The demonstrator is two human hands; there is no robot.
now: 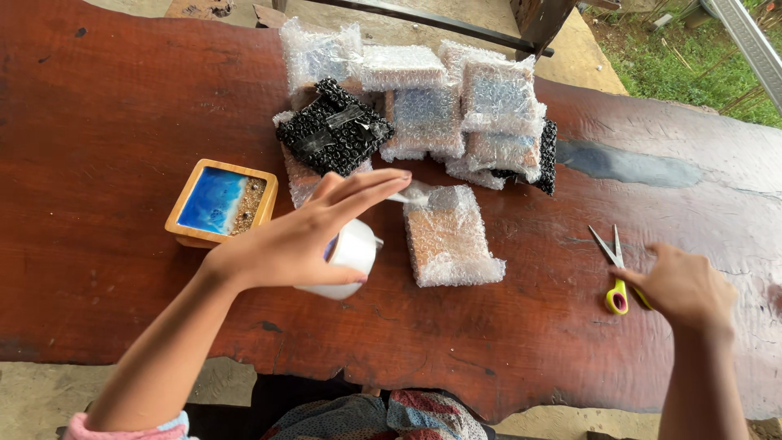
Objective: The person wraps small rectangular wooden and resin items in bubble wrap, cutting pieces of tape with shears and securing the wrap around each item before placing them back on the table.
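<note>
Near the middle of the frame the left hand (305, 236) grips a roll of clear tape (346, 259) from above, its thumb and lower fingers closed around the roll while the upper fingers stretch out over a strip of tape running to the bubble-wrapped packet (448, 236) just right of the fingertips. At the right edge the right hand (684, 285) rests curled on the yellow-handled scissors (615, 273), fingers over the handles, blades pointing toward the upper left on the dark red wooden table (122, 122). A pile of wrapped packets (432, 106) lies at upper centre, and a wooden coaster with blue resin (220, 202) sits left of the hand.
</note>
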